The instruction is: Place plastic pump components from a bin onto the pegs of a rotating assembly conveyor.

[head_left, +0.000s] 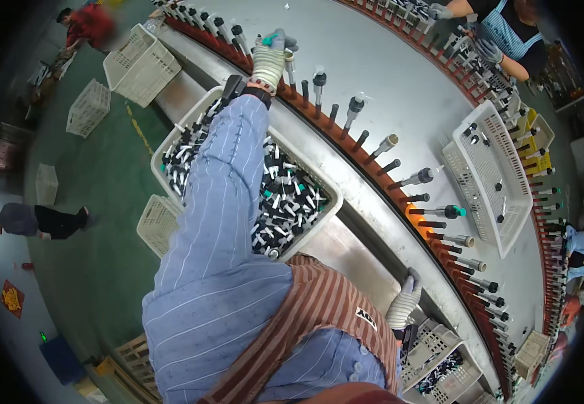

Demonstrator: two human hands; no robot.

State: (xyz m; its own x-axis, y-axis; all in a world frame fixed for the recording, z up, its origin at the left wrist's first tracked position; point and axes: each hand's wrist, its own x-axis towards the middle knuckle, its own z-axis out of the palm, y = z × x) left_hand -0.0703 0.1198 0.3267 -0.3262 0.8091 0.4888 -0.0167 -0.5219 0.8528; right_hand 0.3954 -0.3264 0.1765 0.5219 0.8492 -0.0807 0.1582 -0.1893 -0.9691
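My left hand [271, 55], in a grey glove with a ribbed cuff, reaches far forward to the curved brown rail [335, 128]. Its fingers are closed around a small green-topped part [269, 40], mostly hidden by the glove. Close beside it, a clear tube with a pale metallic collar [290, 64] stands on the rail. Under my left forearm lies a white crate [335, 202] heaped with black, white and a few green pump-like parts [285, 202]. My right hand [405, 299], also gloved, rests low by the metal table edge, fingers extended, with nothing visible in it.
More capped tubes [352, 111] and bare dark pegs [389, 166] line the rail. A white basket [490, 175] with a few black parts sits on the grey tabletop. Smaller crates [433, 350] stand by my right hand. A co-worker [507, 40] works across the table.
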